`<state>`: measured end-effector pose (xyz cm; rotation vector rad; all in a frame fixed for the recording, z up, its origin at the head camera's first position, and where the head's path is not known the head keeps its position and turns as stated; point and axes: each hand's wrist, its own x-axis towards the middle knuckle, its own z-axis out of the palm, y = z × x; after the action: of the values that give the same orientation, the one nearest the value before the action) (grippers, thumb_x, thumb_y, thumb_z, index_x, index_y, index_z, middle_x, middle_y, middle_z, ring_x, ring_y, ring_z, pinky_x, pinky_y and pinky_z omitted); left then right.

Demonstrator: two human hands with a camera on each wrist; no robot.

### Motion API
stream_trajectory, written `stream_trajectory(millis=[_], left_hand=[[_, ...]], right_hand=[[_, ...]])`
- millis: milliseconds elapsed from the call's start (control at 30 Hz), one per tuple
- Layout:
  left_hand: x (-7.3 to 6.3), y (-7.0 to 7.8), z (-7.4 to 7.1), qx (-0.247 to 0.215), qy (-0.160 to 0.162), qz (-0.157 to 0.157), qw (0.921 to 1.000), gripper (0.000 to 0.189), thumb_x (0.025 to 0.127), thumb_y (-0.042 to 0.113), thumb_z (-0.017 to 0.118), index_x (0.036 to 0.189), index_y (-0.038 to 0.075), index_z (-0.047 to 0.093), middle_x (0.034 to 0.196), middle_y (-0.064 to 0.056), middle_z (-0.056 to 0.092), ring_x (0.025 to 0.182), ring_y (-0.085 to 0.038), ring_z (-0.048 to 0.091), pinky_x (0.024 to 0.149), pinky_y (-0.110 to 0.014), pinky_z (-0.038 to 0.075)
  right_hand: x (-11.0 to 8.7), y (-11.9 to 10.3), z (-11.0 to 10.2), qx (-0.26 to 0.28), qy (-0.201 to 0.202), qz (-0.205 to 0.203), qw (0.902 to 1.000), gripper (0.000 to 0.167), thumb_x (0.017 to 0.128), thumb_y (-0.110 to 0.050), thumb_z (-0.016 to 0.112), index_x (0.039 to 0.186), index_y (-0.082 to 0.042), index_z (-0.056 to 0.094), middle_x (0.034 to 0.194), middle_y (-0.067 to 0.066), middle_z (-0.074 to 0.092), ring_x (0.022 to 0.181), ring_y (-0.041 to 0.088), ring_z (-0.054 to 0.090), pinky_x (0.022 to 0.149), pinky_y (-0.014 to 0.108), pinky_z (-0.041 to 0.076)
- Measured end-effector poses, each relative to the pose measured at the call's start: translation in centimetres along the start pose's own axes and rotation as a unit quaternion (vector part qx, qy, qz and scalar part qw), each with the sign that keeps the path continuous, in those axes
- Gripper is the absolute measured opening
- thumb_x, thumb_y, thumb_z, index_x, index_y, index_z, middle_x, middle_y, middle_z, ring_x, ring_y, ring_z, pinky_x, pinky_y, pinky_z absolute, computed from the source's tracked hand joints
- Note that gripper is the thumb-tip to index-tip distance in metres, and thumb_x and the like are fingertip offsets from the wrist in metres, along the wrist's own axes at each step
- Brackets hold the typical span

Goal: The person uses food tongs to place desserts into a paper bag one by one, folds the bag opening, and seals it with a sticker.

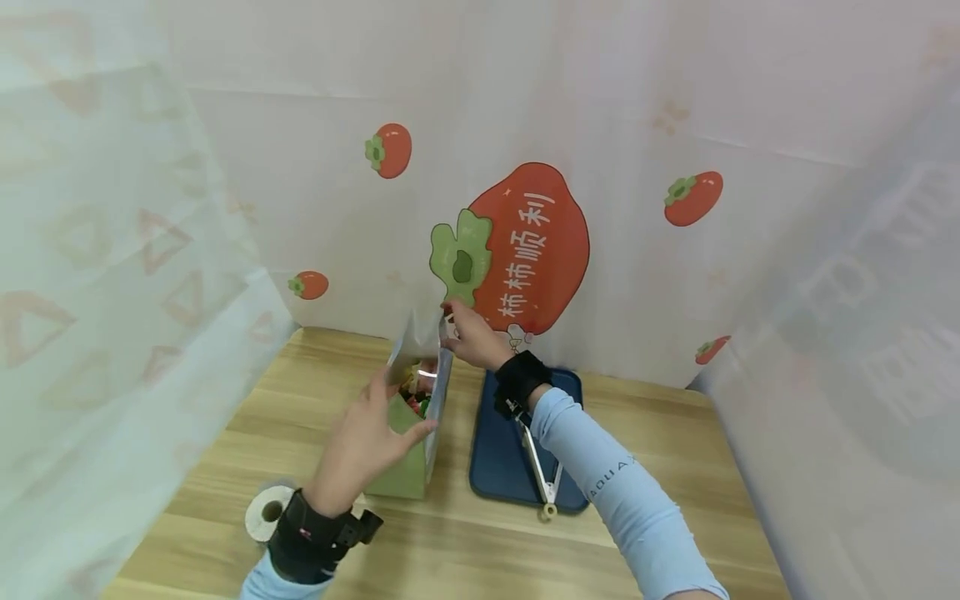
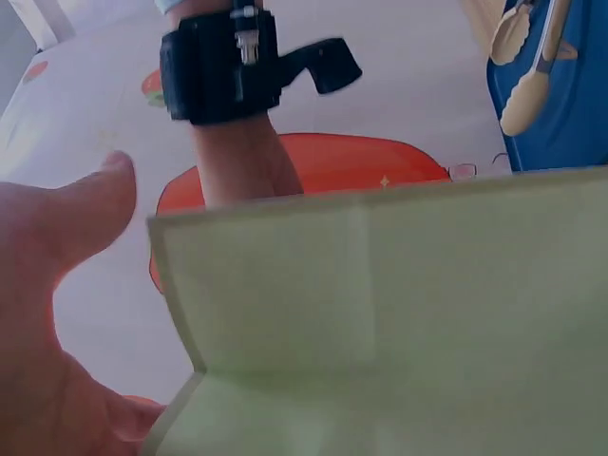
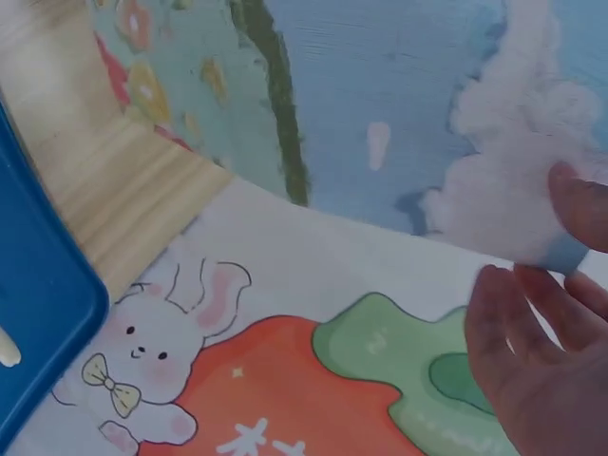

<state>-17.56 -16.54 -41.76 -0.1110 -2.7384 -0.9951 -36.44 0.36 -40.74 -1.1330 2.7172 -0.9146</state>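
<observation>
A paper bag (image 1: 399,471) with a plain green side and a silvery inside stands upright on the table with its mouth open. Colourful wrapped pieces (image 1: 417,392) show inside it. My right hand (image 1: 476,335) pinches the bag's far top edge between thumb and fingers. In the right wrist view, that hand is at a corner of the bag's painted side (image 3: 370,114), which shows clouds and flowers. My left hand (image 1: 367,437) is at the near left of the bag with its thumb spread. In the left wrist view, its fingers touch the green panel's edge, partly hidden.
A blue tray (image 1: 495,454) lies right of the bag, with tongs (image 1: 542,467) on it under my right forearm. A white roll (image 1: 264,512) stands at the left beside my left wrist. White cloth with printed persimmons (image 1: 693,198) surrounds the wooden table (image 1: 637,467).
</observation>
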Motion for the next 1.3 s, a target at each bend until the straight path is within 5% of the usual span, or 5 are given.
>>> stream_trajectory(millis=[333, 533, 800, 1033, 1300], left_hand=[[-0.9, -0.4, 3.1, -0.049, 0.113, 0.036, 0.9918, 0.067, 0.077, -0.008, 0.069, 0.137, -0.013, 0.039, 0.130, -0.033, 0.059, 0.056, -0.022, 0.053, 0.046, -0.029, 0.035], [-1.2, -1.5, 5.1, -0.090, 0.155, 0.036, 0.9831, 0.055, 0.077, -0.011, 0.073, 0.129, -0.009, 0.055, 0.117, -0.027, 0.068, 0.048, -0.003, 0.035, 0.047, -0.024, 0.031], [-1.6, -2.7, 5.8, -0.057, 0.167, 0.049, 0.9831, 0.046, 0.082, -0.021, 0.058, 0.125, -0.007, 0.066, 0.059, -0.011, 0.052, 0.049, -0.004, 0.029, 0.044, -0.024, 0.031], [-1.9, -4.2, 2.6, -0.029, 0.196, 0.090, 0.9761, 0.051, 0.075, -0.027, 0.054, 0.117, -0.003, 0.071, 0.095, -0.026, 0.072, 0.049, -0.007, 0.036, 0.043, -0.028, 0.036], [-2.1, -5.5, -2.2, -0.084, 0.090, 0.149, 0.9812, 0.039, 0.084, -0.021, 0.065, 0.113, 0.002, 0.075, 0.091, -0.012, 0.075, 0.046, 0.005, 0.023, 0.045, -0.023, 0.032]], right_hand=[[2.3, 1.6, 0.6, -0.057, -0.018, -0.045, 0.9972, 0.076, 0.093, -0.014, 0.074, 0.155, -0.005, 0.031, 0.137, 0.015, 0.055, 0.118, 0.029, 0.055, 0.098, 0.039, 0.044], [4.3, 1.5, -0.5, -0.190, -0.097, -0.146, 0.9659, 0.070, 0.094, -0.014, 0.072, 0.156, -0.022, 0.040, 0.113, 0.009, 0.056, 0.107, 0.024, 0.045, 0.085, 0.032, 0.043], [5.6, 1.4, -0.2, -0.275, -0.055, -0.248, 0.9273, 0.014, 0.094, -0.007, 0.071, 0.087, -0.011, 0.060, 0.115, 0.012, 0.059, 0.106, 0.026, 0.046, 0.082, 0.031, 0.041], [3.4, 1.1, -1.0, -0.242, -0.081, -0.219, 0.9418, 0.028, 0.095, -0.009, 0.070, 0.079, -0.012, 0.047, 0.077, 0.006, 0.054, 0.073, 0.019, 0.053, 0.068, 0.027, 0.035], [-5.3, -1.0, -3.7, -0.172, -0.021, -0.212, 0.9617, 0.032, 0.094, -0.013, 0.072, 0.079, -0.014, 0.045, 0.065, -0.003, 0.038, 0.059, 0.011, 0.044, 0.057, 0.024, 0.028]])
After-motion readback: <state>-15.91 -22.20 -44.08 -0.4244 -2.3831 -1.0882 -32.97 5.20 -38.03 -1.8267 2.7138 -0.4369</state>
